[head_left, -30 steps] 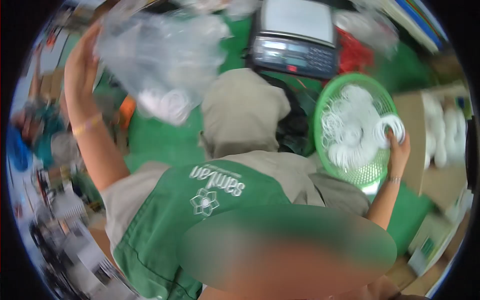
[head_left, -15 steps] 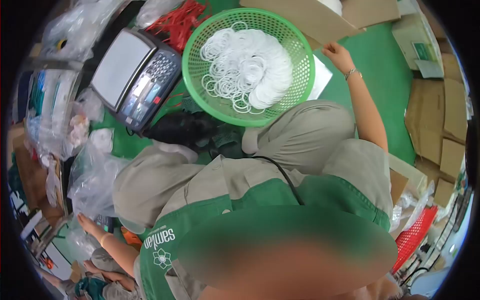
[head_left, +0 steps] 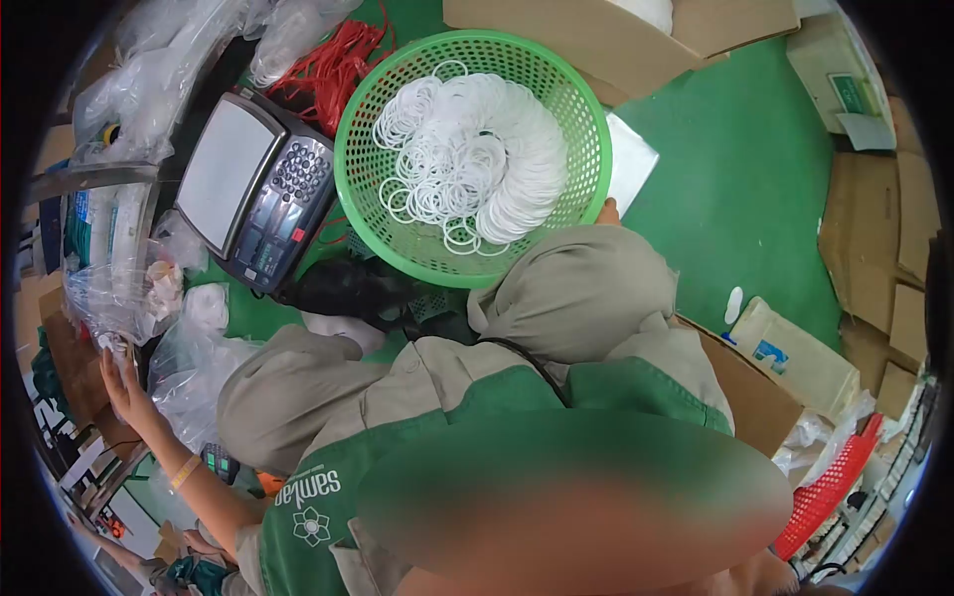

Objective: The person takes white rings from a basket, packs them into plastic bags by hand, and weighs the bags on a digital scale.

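Observation:
White rings (head_left: 482, 154) lie heaped in a round green basket (head_left: 348, 189) in front of my knees. Only the fingertips of my right hand (head_left: 609, 212) show, at the basket's lower right rim; my knee hides the rest, so its grip cannot be made out. Far to the left, my left hand (head_left: 127, 392) has its fingers stretched out, their tips at the lower end of a clear plastic bag (head_left: 104, 298). Nothing is visibly gripped in it. Left of the basket sits a digital scale (head_left: 234, 174) with a bare plate.
Red strips (head_left: 333, 74) lie behind the scale. An opened carton (head_left: 576, 40) stands beyond the basket, and a white sheet (head_left: 628, 164) lies beside it. More plastic bags (head_left: 194, 372) are at left. Cartons and a red basket (head_left: 830, 487) stand at right. Another person (head_left: 194, 566) is at lower left.
The view has turned right since the first frame. My right hand, which held rings then, has come from beside the carton to the basket's rim. My left hand has moved forward to another bag.

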### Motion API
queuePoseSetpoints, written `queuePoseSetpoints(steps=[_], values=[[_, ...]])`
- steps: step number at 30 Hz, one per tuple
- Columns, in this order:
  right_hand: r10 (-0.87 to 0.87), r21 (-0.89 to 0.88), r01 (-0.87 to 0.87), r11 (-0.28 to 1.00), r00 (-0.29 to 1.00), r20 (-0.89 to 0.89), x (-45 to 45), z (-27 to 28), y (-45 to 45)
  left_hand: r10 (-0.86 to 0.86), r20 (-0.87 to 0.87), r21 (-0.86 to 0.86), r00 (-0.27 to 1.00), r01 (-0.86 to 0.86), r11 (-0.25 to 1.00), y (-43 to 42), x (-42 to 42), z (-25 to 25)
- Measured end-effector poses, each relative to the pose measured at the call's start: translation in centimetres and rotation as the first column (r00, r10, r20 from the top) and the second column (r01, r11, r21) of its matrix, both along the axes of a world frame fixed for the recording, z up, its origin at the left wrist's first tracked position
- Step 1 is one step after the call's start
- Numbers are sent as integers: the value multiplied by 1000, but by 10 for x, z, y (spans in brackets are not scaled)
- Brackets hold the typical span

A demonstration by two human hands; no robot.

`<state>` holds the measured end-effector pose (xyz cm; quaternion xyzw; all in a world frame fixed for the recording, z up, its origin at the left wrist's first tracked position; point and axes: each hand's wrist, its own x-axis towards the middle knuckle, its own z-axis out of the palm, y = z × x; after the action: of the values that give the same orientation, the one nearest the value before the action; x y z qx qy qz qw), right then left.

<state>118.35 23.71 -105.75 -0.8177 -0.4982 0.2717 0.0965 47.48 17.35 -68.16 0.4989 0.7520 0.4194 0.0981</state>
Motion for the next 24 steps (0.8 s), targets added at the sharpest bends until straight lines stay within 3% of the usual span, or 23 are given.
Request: queuePoseSetpoints(steps=[5,6,8,10,11,12,15,17,18,20,22,24], values=[[-61,-1,61,998,998,-9,9,-53,-11,-142,-31,-40,989,141,989,36,63,5],[36,244,-11,970,995,-98,21,-65,-17,-176,-22,-50,984,174,983,40,72,6],[-27,107,86,991,889,-457,57,-57,-10,-220,35,-56,975,222,973,47,88,9],[70,608,159,778,940,-335,73,-45,-23,-258,52,-81,965,262,962,50,103,14],[44,404,553,729,551,-833,78,-19,-23,-301,70,-110,951,307,945,51,111,17],[70,4,743,669,-58,-996,82,21,-20,-309,109,-110,945,320,941,53,122,18],[209,4,757,653,-176,-962,94,100,-23,-396,195,-101,897,420,902,62,142,13],[370,198,595,779,-181,-911,97,142,-18,-425,231,-130,875,461,878,67,166,16],[250,120,729,674,-72,-966,71,184,-12,-465,257,-119,847,505,855,71,175,13],[306,246,702,668,42,-951,29,249,-2,-509,350,-167,787,587,792,80,196,12],[408,323,609,725,-1,-913,44,251,12,-576,502,-141,645,718,681,88,220,7],[550,440,389,810,-239,-800,36,269,28,-612,623,-146,488,841,522,97,247,1]])
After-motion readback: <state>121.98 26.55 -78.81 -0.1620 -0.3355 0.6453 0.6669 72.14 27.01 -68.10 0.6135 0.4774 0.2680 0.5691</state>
